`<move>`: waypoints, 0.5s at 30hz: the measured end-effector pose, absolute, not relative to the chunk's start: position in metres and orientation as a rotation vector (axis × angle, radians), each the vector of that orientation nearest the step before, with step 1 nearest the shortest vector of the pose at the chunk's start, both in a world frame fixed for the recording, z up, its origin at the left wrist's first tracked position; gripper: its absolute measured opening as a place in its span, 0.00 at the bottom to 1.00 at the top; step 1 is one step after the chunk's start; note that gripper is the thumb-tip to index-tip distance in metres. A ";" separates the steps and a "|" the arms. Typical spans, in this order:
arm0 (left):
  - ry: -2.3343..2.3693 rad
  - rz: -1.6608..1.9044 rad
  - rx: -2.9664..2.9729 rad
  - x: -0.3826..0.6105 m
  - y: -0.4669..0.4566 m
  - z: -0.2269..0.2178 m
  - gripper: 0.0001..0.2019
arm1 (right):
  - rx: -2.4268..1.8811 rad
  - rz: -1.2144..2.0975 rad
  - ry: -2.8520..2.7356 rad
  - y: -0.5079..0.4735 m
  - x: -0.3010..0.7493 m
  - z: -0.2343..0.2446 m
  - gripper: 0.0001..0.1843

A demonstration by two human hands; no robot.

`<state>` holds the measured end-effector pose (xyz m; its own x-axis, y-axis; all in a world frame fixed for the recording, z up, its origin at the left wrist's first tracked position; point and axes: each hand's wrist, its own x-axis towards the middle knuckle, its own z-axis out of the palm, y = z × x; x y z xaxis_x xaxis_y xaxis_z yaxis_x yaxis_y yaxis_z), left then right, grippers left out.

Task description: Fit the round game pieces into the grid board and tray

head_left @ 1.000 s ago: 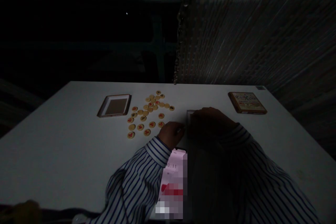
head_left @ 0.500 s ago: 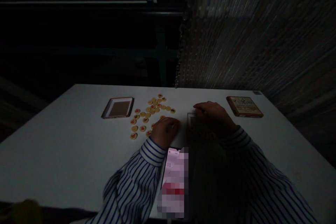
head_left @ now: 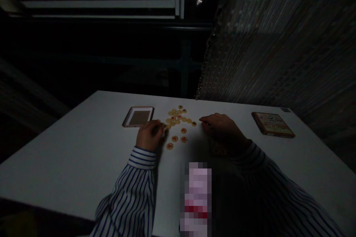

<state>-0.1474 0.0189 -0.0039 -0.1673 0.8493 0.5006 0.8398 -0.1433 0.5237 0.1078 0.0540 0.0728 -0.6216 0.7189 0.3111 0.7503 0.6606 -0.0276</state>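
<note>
My left hand [head_left: 149,136] is closed, thumb and forefinger curled together at the left edge of a scatter of round, pale Chinese chess pieces [head_left: 172,117]. Whatever its fingertips hold is too dark and small to make out, and the hand covers part of the table there. Several pieces show red or black characters; others lie blank side up. My right hand [head_left: 222,127] hovers right of the scatter, forefinger stretched toward the rightmost piece [head_left: 194,123]. Beneath this hand, in deep shadow, a dark patch with faint reddish marks [head_left: 219,149] is barely visible.
An open shallow box half [head_left: 124,121] lies behind my left hand. To the right is a flat box with a printed lid [head_left: 274,124]. A blurred-out phone [head_left: 198,192] lies at the near edge of the white table [head_left: 69,148]. A bead curtain [head_left: 250,52] hangs behind.
My left hand has moved left, from beside the phone and dark patch to the left side of the pieces. My right hand stays near the dark patch. The view has shifted slightly.
</note>
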 end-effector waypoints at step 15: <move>2.268 0.783 2.129 -0.148 0.025 -0.035 0.13 | -1.096 -0.063 -2.686 0.058 0.037 0.036 0.15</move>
<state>-0.1482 0.0252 -0.0347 -0.1180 0.9213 0.3706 0.9536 0.0011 0.3011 0.0375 0.0578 0.0356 -0.6902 0.6842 0.2357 0.6944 0.7178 -0.0503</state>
